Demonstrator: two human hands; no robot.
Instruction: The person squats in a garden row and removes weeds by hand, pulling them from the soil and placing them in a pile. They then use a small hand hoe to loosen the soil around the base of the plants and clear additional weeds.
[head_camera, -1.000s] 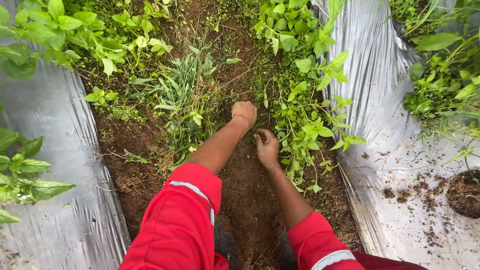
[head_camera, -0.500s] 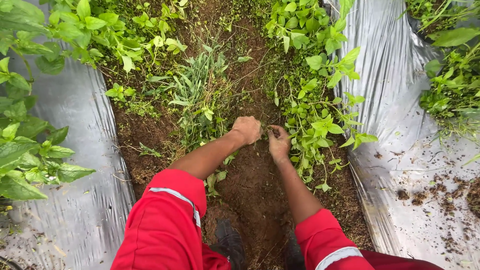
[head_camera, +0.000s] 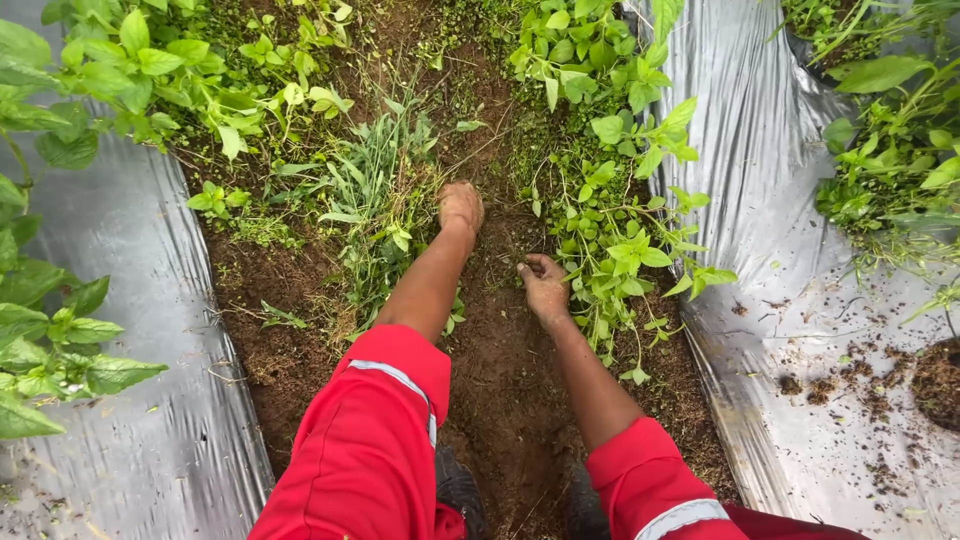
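I look down on a strip of brown soil between two sheets of silver plastic mulch. My left hand is stretched forward with its fingers curled into the base of a tuft of grassy weeds. My right hand lies lower on the soil, fingers bent around small stems at the edge of a patch of broad-leaved weeds. Both forearms are bare and soiled, and both sleeves are red with a grey reflective band.
Silver plastic mulch covers the raised bed on the left, and another sheet on the right carries scattered soil crumbs. Leafy green plants grow at the left edge and at the top right. Dark boots stand on the soil below.
My left hand has moved forward and left, away from the right hand, into the grassy tuft. My right hand has stayed near the broad-leaved weeds. The camera has shifted slightly.
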